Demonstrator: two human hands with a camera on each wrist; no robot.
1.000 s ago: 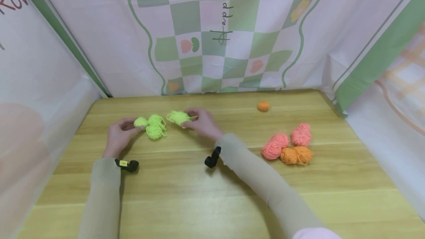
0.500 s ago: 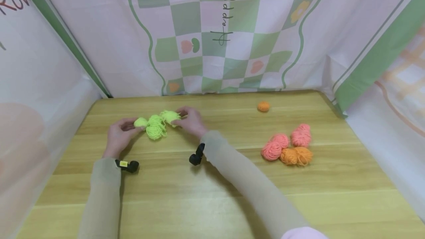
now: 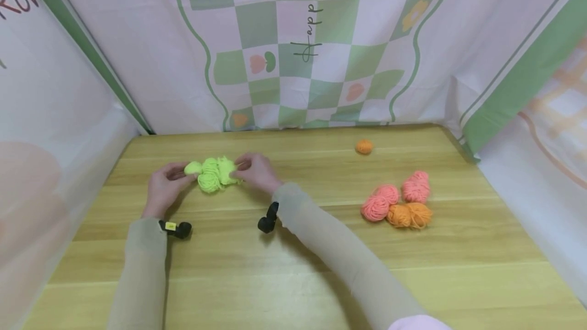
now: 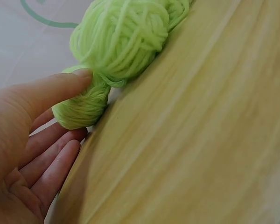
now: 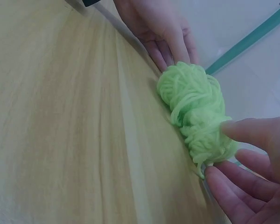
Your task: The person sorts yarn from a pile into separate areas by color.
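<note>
On the left part of the table, several lime-green yarn balls lie pressed together in a row. My left hand (image 3: 166,187) holds the small end ball (image 4: 81,109), its thumb on top and fingers behind and below. A larger looped green ball (image 3: 210,175) sits in the middle, touching both neighbours. At the right end, my right hand (image 3: 259,172) grips another green ball (image 5: 207,137) between thumb and fingers, with a loose strand hanging from its lower end.
Two pink yarn balls (image 3: 379,202) (image 3: 416,186) and an orange yarn bundle (image 3: 409,215) lie grouped at the right. A small orange ball (image 3: 364,146) sits near the back edge of the wooden table (image 3: 293,269). Printed cloth (image 3: 293,90) hangs behind.
My right hand has moved left with its green ball, which now touches the middle ball. The middle ball has shifted slightly left. My left hand has stayed in place.
</note>
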